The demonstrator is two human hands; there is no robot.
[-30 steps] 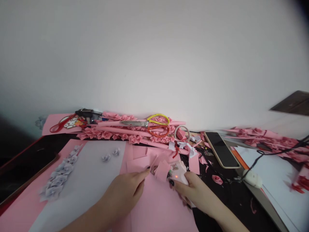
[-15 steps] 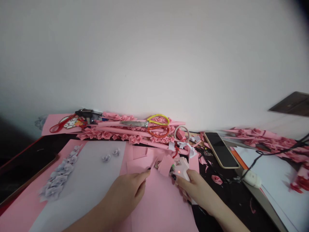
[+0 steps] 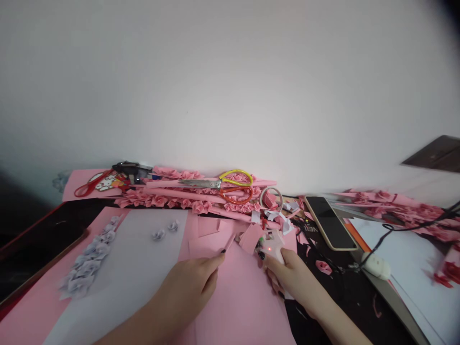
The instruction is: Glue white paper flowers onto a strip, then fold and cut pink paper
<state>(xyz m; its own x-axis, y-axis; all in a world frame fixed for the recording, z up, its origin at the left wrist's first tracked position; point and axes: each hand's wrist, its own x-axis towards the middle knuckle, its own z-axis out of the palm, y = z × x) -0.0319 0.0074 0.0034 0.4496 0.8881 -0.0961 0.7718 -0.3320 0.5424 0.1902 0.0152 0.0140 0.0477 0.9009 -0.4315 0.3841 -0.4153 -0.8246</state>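
Between the thumb and finger of my left hand (image 3: 196, 278) is the end of a thin pink paper strip (image 3: 230, 243), which slants up to the right. My right hand (image 3: 287, 275) is wrapped round a white hot glue gun (image 3: 273, 244) with a small red light lit on its side. The gun's front points left, toward the strip. A folded pink paper piece (image 3: 250, 238) lies at the gun's front and hides part of it. Under both hands spreads a large pink sheet (image 3: 244, 306).
Scissors (image 3: 219, 184) lie on pink paper flower stems along the wall, beside a tape roll (image 3: 271, 198). A phone (image 3: 330, 223), a white mouse (image 3: 375, 266) and a black cable (image 3: 377, 245) are on the right. Pale paper roses (image 3: 91, 261) rest on the left.
My right hand and the glue gun have shifted slightly right, away from the strip. The folded pink piece at its front has moved too. My left hand is nearly still.
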